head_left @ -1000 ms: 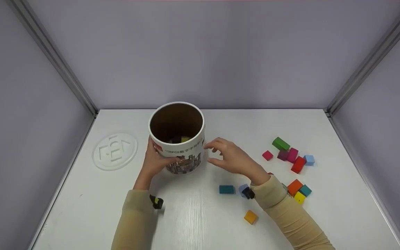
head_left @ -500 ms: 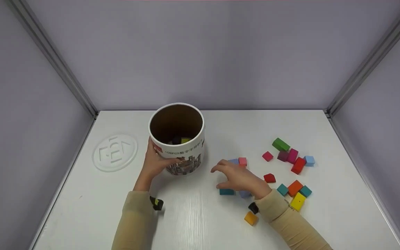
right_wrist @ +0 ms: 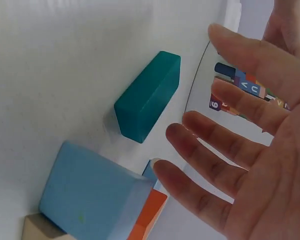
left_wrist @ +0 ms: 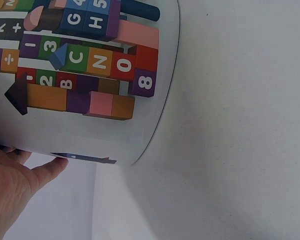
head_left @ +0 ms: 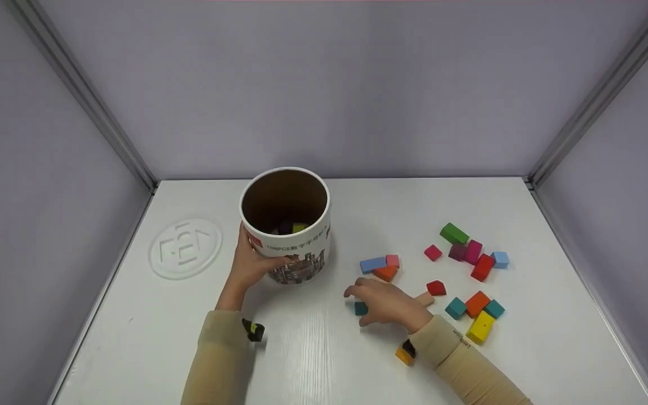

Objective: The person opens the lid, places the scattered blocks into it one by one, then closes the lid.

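My left hand (head_left: 248,269) holds the left side of a tall white printed bucket (head_left: 296,246), thumb across its front. A few blocks, one of them yellow (head_left: 298,228), lie at the bottom of the bucket. Over the teal block (head_left: 360,308) hovers my right hand (head_left: 388,305), fingers spread and nothing in its grasp. The right wrist view shows this teal block (right_wrist: 149,97) lying apart from the fingertips, with a light blue block (right_wrist: 92,190) beside it. In the left wrist view the bucket's wall (left_wrist: 80,132) carries pictures of lettered blocks.
A clear round lid (head_left: 185,248) lies left of the bucket. Blue (head_left: 373,265), pink and orange blocks sit just beyond the right hand. More coloured blocks, including a green one (head_left: 454,233) and a yellow one (head_left: 480,327), are scattered to the right. An orange-yellow block (head_left: 404,355) lies near the right wrist.
My right hand has moved from beside the bucket towards me and slightly right, down over the teal block. The left hand and the bucket have stayed in place.
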